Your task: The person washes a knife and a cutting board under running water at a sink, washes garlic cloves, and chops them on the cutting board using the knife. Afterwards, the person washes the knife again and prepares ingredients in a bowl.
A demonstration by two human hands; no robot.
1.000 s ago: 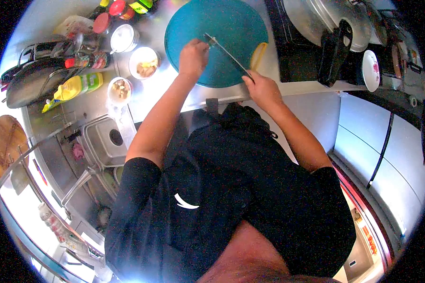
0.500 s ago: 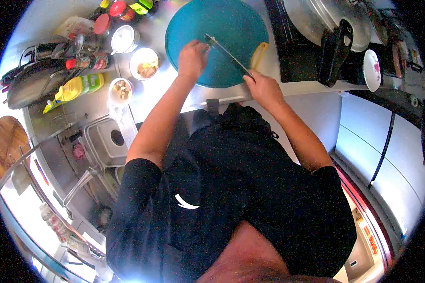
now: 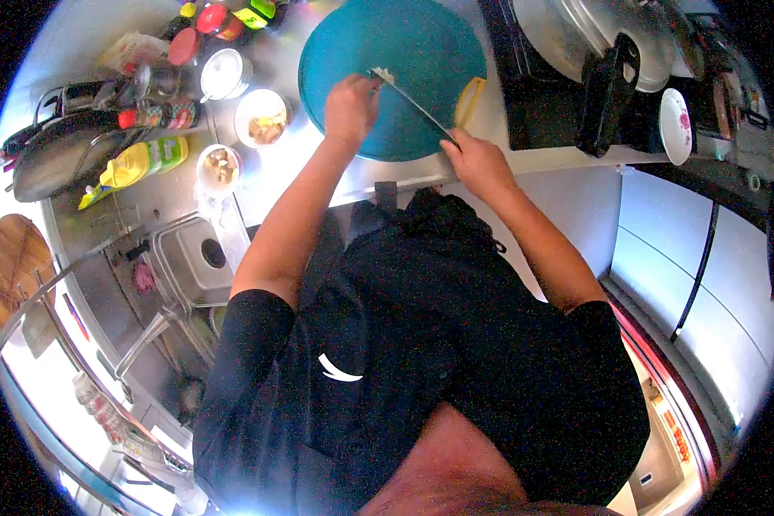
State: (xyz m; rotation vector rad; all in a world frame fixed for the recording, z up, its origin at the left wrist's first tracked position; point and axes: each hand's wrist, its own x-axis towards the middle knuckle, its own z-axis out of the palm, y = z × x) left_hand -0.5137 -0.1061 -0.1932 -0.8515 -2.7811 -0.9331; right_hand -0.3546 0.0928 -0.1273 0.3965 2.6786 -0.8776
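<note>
On the round teal cutting board (image 3: 404, 34) my left hand (image 3: 351, 110) rests with curled fingers, pressed close beside the knife's tip. Whatever its fingertips hold is too small and hidden to name. My right hand (image 3: 480, 161) is closed round the handle of a knife (image 3: 421, 110), whose thin blade slants up and left across the board to my left fingertips. Small pale chopped bits (image 3: 385, 76) lie at the blade's far end. A yellow handle-like piece (image 3: 468, 103) sits at the board's right edge.
Left of the board stand a bowl with yellow and brown pieces (image 3: 263, 119), another bowl of chunks (image 3: 219, 169) and a white bowl (image 3: 224, 74). A yellow bottle (image 3: 146, 160) and the sink (image 3: 176, 258) are further left. At right, a lidded pan's black handle (image 3: 609, 95) juts out near a flowered bowl (image 3: 677, 127).
The knife blade has shifted slightly and shows narrower. More pale bits are visible by its tip. Both hands stay nearly in place.
</note>
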